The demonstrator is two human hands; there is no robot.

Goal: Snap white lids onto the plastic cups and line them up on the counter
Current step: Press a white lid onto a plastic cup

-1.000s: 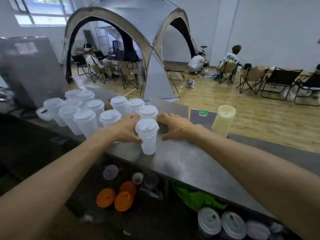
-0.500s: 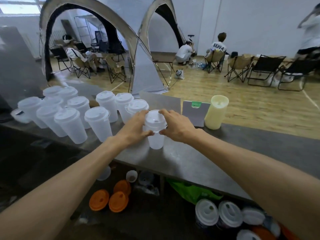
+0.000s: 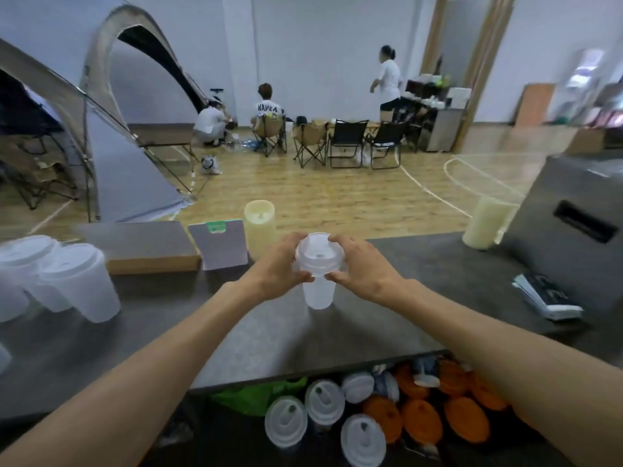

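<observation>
At the far left of the grey counter [image 3: 387, 318] stands a cluster of lidded cups [image 3: 67, 278], well apart from the cup being worked on. Between that cluster and the held cup lie a flat wooden-edged board [image 3: 141, 247] and an upright grey card with a green tab [image 3: 219, 244], and just beyond the card a pale yellow cup [image 3: 259, 224] stands behind the left hand.

The left hand [image 3: 276, 267] curls around the left side of the translucent cup [image 3: 318, 291], fingers over the far rim and thumb on the near edge of the white lid [image 3: 319, 254]. The cup stands upright on the counter between both hands, its lid seated on top. The right hand [image 3: 362, 269] mirrors this on the cup's right side, fingers and thumb gripping the lid's rim, so both hands are closed on the lid.

Right of the cup, well apart, a second pale yellow cup [image 3: 485, 224] stands beside a grey box [image 3: 573, 237], with a folded booklet [image 3: 546, 294] nearer the counter's front. Below the counter's edge, under the cup, lie loose white lids [image 3: 323, 402] and orange lids [image 3: 421, 419].
</observation>
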